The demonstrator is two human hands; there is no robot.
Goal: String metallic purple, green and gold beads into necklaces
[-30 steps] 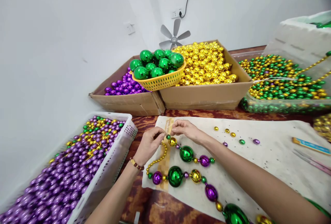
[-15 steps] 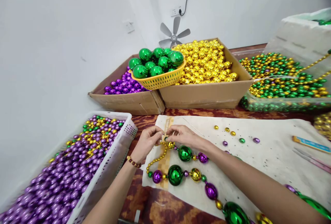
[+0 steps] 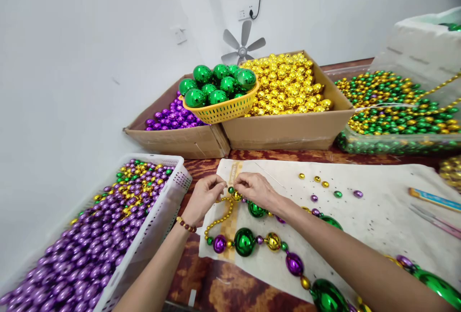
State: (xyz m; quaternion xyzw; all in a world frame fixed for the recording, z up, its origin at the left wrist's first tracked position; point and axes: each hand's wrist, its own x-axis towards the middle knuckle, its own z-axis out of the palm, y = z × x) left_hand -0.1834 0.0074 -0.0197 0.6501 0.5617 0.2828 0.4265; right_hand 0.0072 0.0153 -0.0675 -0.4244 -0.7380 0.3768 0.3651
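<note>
- Seeing a white basket (image 3: 158, 221) at lower left of the frame, brimming with purple beads (image 3: 79, 254), mixing in green and gold toward its upper end.
- Facing a cardboard box of purple balls (image 3: 173, 116), left of upper centre.
- Pinching narrow with the left hand (image 3: 204, 198) at centre, wearing a bracelet (image 3: 186, 224); not making out anything between thumb and forefinger.
- Viewing a yellow basket (image 3: 221, 114) of green balls (image 3: 216, 81) at upper centre.
- Handling a bead necklace (image 3: 245, 242), stretching over a pale cloth (image 3: 360, 225) from centre to lower right, showing a small green bead (image 3: 230, 189) between both hands' fingertips.
- Bunching narrow the right hand (image 3: 255, 189)'s fingertips beside that bead; not being able to tell about any grip.
- Facing gold balls (image 3: 284, 86) in another box, right of upper centre.
- Noticing loose beads (image 3: 337, 194) right of centre.
- Seeing a clear tub (image 3: 403, 145) of green and gold beads at right.
</note>
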